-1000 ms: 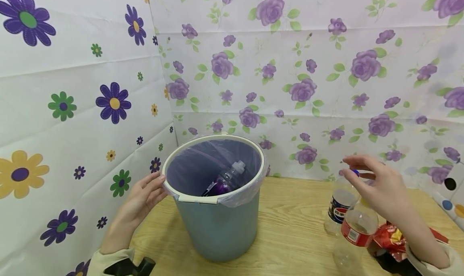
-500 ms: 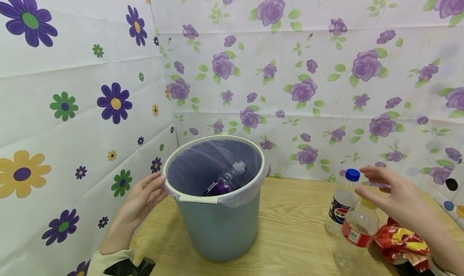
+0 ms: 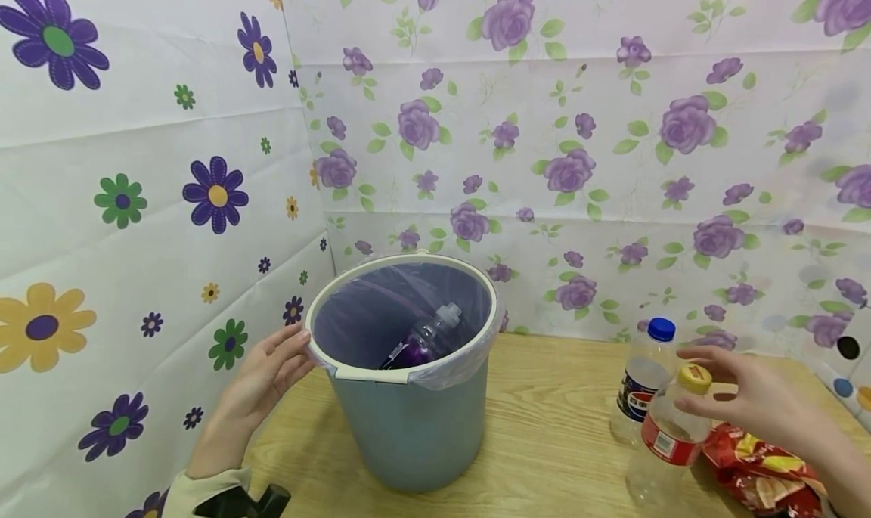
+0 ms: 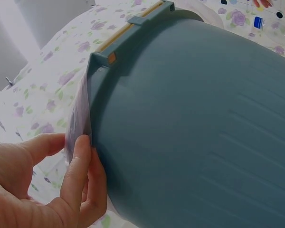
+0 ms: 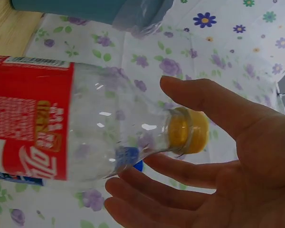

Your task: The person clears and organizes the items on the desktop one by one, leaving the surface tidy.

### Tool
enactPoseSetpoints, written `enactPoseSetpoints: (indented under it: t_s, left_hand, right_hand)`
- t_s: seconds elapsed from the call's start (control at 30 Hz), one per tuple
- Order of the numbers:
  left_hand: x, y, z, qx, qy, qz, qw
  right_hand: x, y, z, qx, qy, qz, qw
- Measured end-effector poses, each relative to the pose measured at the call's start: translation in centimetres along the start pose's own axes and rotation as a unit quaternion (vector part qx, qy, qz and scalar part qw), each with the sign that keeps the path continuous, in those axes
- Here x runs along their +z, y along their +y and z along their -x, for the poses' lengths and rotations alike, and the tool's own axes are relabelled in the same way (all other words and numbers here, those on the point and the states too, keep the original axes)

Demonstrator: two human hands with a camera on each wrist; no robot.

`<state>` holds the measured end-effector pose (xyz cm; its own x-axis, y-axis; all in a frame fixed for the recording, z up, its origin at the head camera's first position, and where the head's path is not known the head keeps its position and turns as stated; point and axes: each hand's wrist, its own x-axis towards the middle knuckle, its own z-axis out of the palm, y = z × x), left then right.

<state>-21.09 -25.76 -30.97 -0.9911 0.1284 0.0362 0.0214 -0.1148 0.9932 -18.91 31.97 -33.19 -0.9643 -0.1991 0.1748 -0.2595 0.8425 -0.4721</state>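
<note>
At the left side of a blue-grey trash bin [image 3: 415, 427], my left hand [image 3: 261, 382] pinches the rim over its thin plastic liner [image 4: 78, 123], thumb inside and fingers outside. A clear bottle with purple on its lower part [image 3: 425, 340] leans inside the bin. My right hand [image 3: 762, 397] is beside the neck of an empty plastic bottle with a yellow cap and red label [image 3: 670, 435]. In the right wrist view its thumb and loosely bent fingers lie on either side of the yellow cap [image 5: 197, 132], with gaps visible.
Just behind the yellow-capped bottle stands a clear bottle with a blue cap [image 3: 661, 330] and dark blue label. A crumpled red snack bag [image 3: 755, 465] lies under the right forearm. Flowered sheets [image 3: 544, 125] wall the wooden table [image 3: 544, 427] at left and back.
My right hand has moved from above the blue-capped bottle rightward and down to the yellow-capped one. The left hand stays at the bin rim.
</note>
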Motion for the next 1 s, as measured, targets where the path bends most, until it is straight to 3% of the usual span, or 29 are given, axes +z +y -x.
enactPoseSetpoints:
  t_s: [0.27, 0.5, 0.73, 1.0]
  left_hand:
    - [0.0, -0.1, 0.1, 0.001, 0.001, -0.004, 1.0]
    - [0.1, 0.0, 0.2, 0.002, 0.002, -0.005, 1.0]
    - [0.1, -0.1, 0.2, 0.004, -0.003, 0.003, 1.0]
    - [0.0, -0.2, -0.1, 0.004, 0.001, 0.005, 1.0]
  right_hand:
    - [0.7, 1.7, -0.1, -0.024, -0.05, -0.066, 0.996]
    - [1.3, 2.3, 0.1, 0.016, -0.101, -0.108, 0.989]
    - [1.4, 2.1, 0.1, 0.035, -0.098, -0.101, 0.989]
    - [1.1, 1.7, 0.1, 0.012, -0.07, -0.063, 0.996]
